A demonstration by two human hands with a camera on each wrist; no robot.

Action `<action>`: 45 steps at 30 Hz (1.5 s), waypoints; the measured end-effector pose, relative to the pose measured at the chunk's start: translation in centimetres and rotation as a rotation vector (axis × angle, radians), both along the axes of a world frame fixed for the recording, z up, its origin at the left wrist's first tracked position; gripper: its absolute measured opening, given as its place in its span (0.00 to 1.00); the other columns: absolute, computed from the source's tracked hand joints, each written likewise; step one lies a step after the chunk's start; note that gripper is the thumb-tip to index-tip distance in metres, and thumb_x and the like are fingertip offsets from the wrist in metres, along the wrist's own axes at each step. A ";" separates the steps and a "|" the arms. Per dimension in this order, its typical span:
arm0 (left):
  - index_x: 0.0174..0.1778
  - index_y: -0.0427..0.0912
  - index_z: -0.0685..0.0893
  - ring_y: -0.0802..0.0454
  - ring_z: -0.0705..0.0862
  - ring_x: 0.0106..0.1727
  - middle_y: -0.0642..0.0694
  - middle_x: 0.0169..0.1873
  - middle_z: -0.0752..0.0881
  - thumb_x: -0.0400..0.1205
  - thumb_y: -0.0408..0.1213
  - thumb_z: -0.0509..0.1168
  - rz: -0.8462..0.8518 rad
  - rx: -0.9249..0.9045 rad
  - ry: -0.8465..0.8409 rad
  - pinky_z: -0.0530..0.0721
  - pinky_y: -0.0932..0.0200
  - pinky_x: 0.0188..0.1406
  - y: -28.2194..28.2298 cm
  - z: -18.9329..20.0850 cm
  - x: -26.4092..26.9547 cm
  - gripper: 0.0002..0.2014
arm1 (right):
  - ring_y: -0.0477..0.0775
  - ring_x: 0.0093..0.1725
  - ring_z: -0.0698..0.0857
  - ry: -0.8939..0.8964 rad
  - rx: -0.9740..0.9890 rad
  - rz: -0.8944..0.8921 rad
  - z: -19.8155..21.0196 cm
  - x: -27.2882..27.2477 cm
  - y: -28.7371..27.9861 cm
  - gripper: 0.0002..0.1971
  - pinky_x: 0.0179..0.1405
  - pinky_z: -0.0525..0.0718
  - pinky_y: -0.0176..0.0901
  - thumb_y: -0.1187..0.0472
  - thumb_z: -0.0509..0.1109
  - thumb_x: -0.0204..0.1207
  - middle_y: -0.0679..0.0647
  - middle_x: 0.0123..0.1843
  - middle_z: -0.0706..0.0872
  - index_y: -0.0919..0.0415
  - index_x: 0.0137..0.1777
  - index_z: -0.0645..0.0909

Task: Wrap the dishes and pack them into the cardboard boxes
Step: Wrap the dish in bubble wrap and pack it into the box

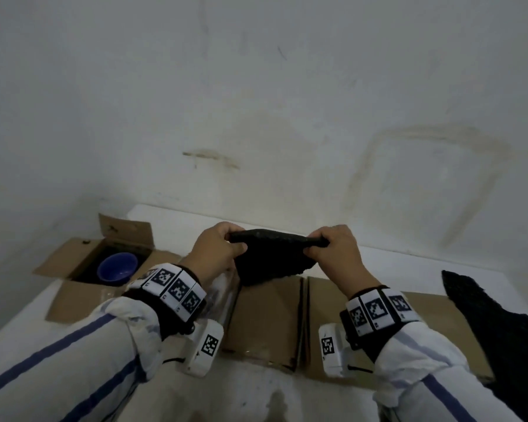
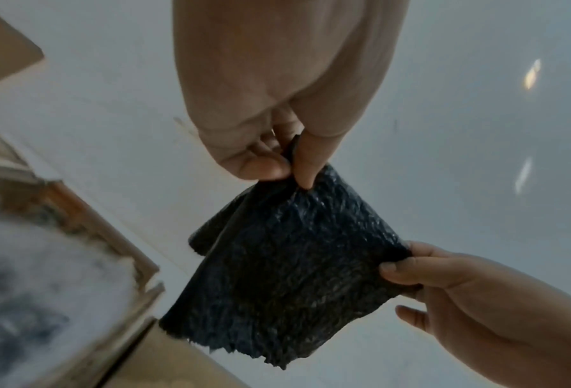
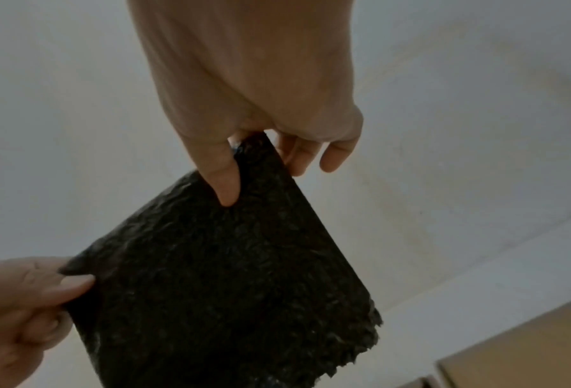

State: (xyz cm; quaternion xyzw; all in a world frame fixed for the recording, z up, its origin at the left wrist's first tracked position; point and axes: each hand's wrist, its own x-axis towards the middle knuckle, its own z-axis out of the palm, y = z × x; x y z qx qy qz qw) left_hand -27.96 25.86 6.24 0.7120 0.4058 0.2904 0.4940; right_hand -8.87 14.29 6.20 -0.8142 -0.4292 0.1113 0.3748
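Both hands hold up a black textured wrapping sheet (image 1: pixel 269 260) by its top corners, above flat cardboard (image 1: pixel 265 315). My left hand (image 1: pixel 217 251) pinches the left corner, seen close in the left wrist view, where the left hand (image 2: pixel 287 162) grips the sheet (image 2: pixel 287 262). My right hand (image 1: pixel 333 248) pinches the right corner; in the right wrist view the right hand (image 3: pixel 244 162) holds the sheet (image 3: pixel 227 288). The sheet hangs free with a ragged lower edge. A blue bowl (image 1: pixel 118 267) sits inside an open cardboard box (image 1: pixel 83 260) at the left.
A white table (image 1: pixel 409 266) stands against a stained white wall. Flattened cardboard flaps (image 1: pixel 326 318) lie under my hands. Another black sheet (image 1: pixel 494 330) lies at the right edge. Something clear and plastic-like (image 1: pixel 223 290) lies by my left wrist.
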 end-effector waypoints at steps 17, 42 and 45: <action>0.67 0.38 0.71 0.44 0.84 0.54 0.39 0.54 0.84 0.82 0.32 0.66 0.054 -0.294 -0.013 0.84 0.44 0.58 7.6 -3.0 -11.0 0.18 | 0.62 0.49 0.84 0.676 0.160 -0.044 -1.9 -11.8 8.6 0.24 0.54 0.86 0.62 0.73 0.67 0.73 0.60 0.52 0.79 0.50 0.63 0.65; 0.41 0.46 0.87 0.39 0.83 0.49 0.36 0.62 0.83 0.70 0.43 0.66 -0.384 0.940 1.240 0.79 0.42 0.53 6.9 -6.1 -8.4 0.09 | 0.61 0.72 0.67 -0.614 -0.508 0.449 -6.8 -12.3 9.7 0.20 0.67 0.66 0.53 0.49 0.64 0.77 0.56 0.73 0.66 0.57 0.65 0.75; 0.48 0.48 0.88 0.40 0.82 0.60 0.39 0.61 0.84 0.72 0.44 0.66 -0.353 1.019 1.270 0.67 0.35 0.72 7.1 -6.7 -8.4 0.12 | 0.61 0.67 0.74 -0.519 -0.553 0.530 -6.8 -12.5 10.2 0.22 0.67 0.69 0.52 0.53 0.62 0.79 0.58 0.71 0.71 0.60 0.71 0.69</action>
